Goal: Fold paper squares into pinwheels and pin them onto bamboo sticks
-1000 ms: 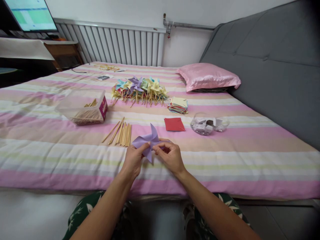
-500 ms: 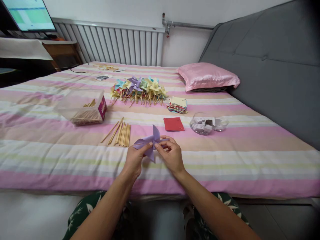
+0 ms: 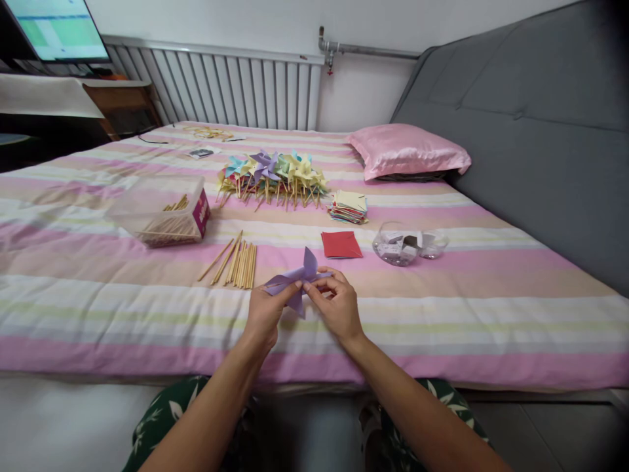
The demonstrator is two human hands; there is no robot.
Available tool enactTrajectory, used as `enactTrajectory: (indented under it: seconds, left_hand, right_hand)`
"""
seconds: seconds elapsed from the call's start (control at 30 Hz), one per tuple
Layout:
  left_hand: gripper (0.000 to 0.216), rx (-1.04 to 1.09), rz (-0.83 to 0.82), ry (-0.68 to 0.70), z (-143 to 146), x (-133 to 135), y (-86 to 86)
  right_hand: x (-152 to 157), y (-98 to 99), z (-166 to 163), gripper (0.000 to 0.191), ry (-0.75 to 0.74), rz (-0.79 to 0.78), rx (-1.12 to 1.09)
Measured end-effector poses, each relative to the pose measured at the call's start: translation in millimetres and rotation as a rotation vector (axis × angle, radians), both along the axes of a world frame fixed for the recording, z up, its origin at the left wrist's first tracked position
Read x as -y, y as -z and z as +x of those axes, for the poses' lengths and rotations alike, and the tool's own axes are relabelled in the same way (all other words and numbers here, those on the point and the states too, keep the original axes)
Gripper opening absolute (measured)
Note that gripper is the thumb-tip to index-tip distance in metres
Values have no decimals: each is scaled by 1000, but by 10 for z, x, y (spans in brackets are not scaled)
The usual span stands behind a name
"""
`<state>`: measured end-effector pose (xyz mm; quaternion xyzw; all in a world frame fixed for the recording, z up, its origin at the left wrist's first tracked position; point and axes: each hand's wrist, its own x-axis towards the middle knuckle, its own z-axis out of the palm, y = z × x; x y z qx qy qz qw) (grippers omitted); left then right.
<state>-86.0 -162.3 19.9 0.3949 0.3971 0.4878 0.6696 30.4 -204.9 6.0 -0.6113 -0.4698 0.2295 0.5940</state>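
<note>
A purple paper pinwheel (image 3: 295,296) is held between both hands just above the front of the bed. My left hand (image 3: 265,311) pinches it near the centre from the left, thumb on top. From the right, my right hand (image 3: 338,303) grips it, thumb by the centre and fingers curled behind a blade. Whether a pin sits under the thumbs is hidden. Left of the hands lie several wooden sticks (image 3: 240,264). Red paper squares (image 3: 342,244) rest just beyond my right hand.
Finished pinwheels on sticks (image 3: 275,174) are heaped farther back, beside a stack of paper squares (image 3: 348,206). A clear plastic box (image 3: 142,213) with sticks stands left. Clear round containers (image 3: 398,246) sit at right, and a pink pillow (image 3: 410,151) behind.
The purple pinwheel has tilted slightly, its top blade shifting a little to the right. Both hands stay in almost the same place.
</note>
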Motion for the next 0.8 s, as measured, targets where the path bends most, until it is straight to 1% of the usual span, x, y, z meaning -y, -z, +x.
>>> enactTrajectory:
  seconds: [0.23,0.37,0.47,0.57,0.7,0.8]
  left_hand:
    - [21,-43,25,-11,4,-4,44]
    - [19,-36,-9,-23,15,5,32]
    - [21,-18,-50,-37,21,8,5]
    - [22,-2,-78,-44,24,9,-16]
    - [21,4,-95,-35,33,23,-12]
    - [21,-11,-102,-14,49,48,9]
  right_hand:
    - [14,-5,-3,17,-6,-18,17]
    - [22,-7,-19,19,-3,-9,17]
    - [26,-12,-40,22,16,30,-30]
    - [27,-18,-56,33,47,59,-101]
    - [13,-1,-56,53,10,56,-200]
    - [-6,30,-46,58,-14,23,-293]
